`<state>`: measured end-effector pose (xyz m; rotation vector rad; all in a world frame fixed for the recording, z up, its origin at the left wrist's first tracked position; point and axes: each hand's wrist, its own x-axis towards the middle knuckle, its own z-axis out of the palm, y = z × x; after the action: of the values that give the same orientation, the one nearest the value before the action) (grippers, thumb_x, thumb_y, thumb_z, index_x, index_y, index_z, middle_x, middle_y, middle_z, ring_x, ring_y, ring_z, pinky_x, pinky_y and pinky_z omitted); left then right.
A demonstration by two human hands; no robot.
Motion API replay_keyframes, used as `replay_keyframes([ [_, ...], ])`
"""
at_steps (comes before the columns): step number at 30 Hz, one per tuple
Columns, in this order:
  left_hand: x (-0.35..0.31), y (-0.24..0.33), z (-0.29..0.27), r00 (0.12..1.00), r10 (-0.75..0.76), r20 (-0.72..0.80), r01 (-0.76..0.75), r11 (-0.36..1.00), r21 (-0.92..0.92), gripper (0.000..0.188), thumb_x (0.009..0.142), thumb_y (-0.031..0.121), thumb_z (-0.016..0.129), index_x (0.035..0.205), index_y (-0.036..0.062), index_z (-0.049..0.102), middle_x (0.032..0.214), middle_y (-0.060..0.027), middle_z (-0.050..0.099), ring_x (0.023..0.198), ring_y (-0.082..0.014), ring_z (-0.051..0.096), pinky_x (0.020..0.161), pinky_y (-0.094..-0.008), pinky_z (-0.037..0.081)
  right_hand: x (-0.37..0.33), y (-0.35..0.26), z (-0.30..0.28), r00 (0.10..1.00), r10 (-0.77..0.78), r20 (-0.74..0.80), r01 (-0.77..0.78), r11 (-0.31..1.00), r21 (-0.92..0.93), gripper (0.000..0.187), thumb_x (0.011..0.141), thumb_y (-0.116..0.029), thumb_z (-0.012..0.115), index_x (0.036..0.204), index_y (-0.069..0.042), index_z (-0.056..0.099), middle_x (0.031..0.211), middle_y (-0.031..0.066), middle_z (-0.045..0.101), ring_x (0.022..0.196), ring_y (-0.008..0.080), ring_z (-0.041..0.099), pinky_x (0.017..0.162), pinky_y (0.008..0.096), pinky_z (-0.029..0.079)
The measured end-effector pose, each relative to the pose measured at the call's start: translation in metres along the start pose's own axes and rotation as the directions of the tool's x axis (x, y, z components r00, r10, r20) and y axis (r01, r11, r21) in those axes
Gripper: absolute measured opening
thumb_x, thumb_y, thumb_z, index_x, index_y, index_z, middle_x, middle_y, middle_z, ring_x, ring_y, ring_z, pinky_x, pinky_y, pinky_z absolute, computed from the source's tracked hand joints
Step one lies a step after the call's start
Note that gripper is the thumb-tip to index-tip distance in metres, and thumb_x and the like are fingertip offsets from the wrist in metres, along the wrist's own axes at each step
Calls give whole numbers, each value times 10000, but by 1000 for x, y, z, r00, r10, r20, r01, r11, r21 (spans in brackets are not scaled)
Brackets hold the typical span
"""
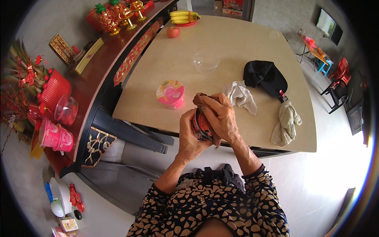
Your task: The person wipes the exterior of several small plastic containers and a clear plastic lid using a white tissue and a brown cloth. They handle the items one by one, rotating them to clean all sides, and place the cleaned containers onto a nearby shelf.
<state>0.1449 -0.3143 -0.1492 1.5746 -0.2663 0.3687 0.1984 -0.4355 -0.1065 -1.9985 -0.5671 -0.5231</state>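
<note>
Step in hand is prob. wiping: round dark container w/ red markings (201,125) is held up nr the front edge of the pale tan, smooth-topped counter (148,75), btwn both hands. L hand (188,139) is curled round its left side & underside, gripping it; R hand (222,115) is closed on a soft brown cloth (202,99), pressed against the container's rim & right side. Can't tell what's inside, b/c fingers & cloth cover much of it. Pink round tub w/ printed lid (171,94) stands to the left, apart; crumpled white cloth (240,97) lies to the right. Next move prob. calls for a steady L grip, w/ R turning the cloth along the rim.
</note>
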Motion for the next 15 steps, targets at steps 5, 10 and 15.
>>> replay_keyframes([
  [5, -2, -16, -10, 987, -101, -122, 89, 991, -101, 895, 556, 76, 863, 1289, 37, 350, 1206, -89, 422, 1093, -190, 469, 956, -337, 415, -15, -42, 5, 959, -241, 147, 254, 964, -77, 344, 779, -115, 640, 1123, -112, 658, 1100, 140, 555, 976, 342, 557, 818, 433, 484],
  [10, -5, 2, -17, 999, -37, -20, 38, 996, 80, 918, 598, 96, 865, 1320, 55, 299, 1220, -77, 435, 1094, -169, 471, 942, -318, 421, -15, -32, 7, 973, -210, 96, 217, 974, -70, 333, 783, -152, 665, 1115, -136, 656, 1023, 109, 554, 909, 301, 550, 771, 414, 489],
  [15, -10, 3, -16, 999, 33, 37, -32, 999, -32, 944, 554, 48, 889, 1311, 41, 325, 1200, -90, 451, 1105, -193, 488, 957, -330, 437, 7, -2, 0, 995, -29, 96, 30, 1000, 0, 284, 887, -149, 581, 1157, -85, 640, 984, 105, 581, 913, 247, 568, 803, 358, 483],
])
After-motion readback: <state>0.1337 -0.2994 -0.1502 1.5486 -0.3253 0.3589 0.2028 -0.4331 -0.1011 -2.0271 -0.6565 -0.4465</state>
